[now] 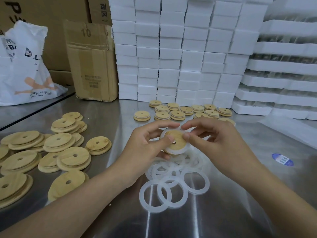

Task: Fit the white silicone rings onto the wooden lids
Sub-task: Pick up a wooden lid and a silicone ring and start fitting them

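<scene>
Nearest: loose white silicone rings (171,182) heaped flat on the steel table (223,212), directly beneath the hands. Above them, a wooden lid (178,137) is held between both hands, tilted toward the camera with its stepped face up; a silicone ring (178,153) lies around the raised plug. Left hand (147,146) grips the lid's left edge, thumb pressed near the centre hole. Right hand (214,143) pinches the ring at the upper right rim, thumb on the wood. Seating along the top arc cannot be told, since fingers cover it. Judgement: pressure must run round the rim, and the right hand is nearer the doubtful arc. Bare lids (60,152) are piled left; open table lies right. Ringed lids (180,112) stand beyond, before stacked foam boxes (171,57).
</scene>
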